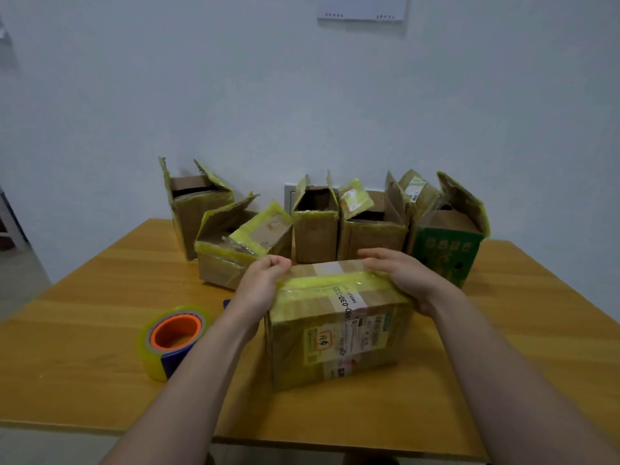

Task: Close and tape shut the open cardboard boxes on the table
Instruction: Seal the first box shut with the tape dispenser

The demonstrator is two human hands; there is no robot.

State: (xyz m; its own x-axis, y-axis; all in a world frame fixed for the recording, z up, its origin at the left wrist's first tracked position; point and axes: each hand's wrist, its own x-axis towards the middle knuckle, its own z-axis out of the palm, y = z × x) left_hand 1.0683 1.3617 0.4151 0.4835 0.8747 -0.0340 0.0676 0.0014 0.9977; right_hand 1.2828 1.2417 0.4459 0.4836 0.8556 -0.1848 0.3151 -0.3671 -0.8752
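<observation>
A closed cardboard box (339,327) with yellow tape and shipping labels stands in front of me on the wooden table (84,297). My left hand (265,280) rests curled against its top left edge. My right hand (399,273) lies flat on its top right edge, fingers pressing the flaps down. A roll of yellowish tape on an orange and blue dispenser (174,340) lies on the table left of the box, apart from both hands. Behind stand several open boxes: a tall one (194,213), a low tilted one (235,253), two brown ones (315,223) (372,229) and a green one (446,250).
The open boxes form a row along the table's far edge against a pale wall (302,95). The table's near edge (302,441) runs just below my forearms. Floor shows at the left (20,280).
</observation>
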